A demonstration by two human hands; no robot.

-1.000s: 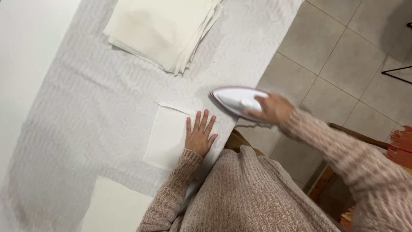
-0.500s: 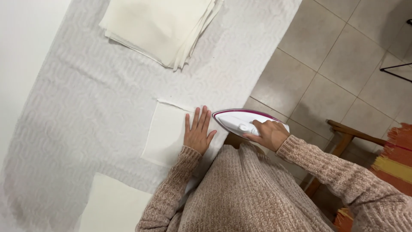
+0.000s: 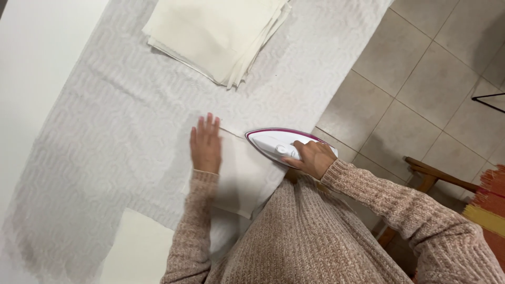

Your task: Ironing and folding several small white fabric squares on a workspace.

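A small square of cream cloth point(image 3: 244, 176) lies on the white textured cover point(image 3: 121, 131) of the table. My left hand point(image 3: 206, 144) rests flat on the cloth's left edge, fingers together and pointing away from me. My right hand point(image 3: 311, 158) grips the handle of a white iron with a magenta rim point(image 3: 276, 144). The iron's tip sits on the cloth's right side, pointing left toward my left hand.
A stack of several folded cream cloths point(image 3: 221, 31) lies at the far side of the cover. Another cream piece point(image 3: 138, 250) lies at the near left. Right of the table are floor tiles point(image 3: 421, 73) and a wooden chair point(image 3: 431, 176).
My right hand brought the iron from beyond the table's edge onto the cloth. My left hand slid from the cloth's right side to its left edge.
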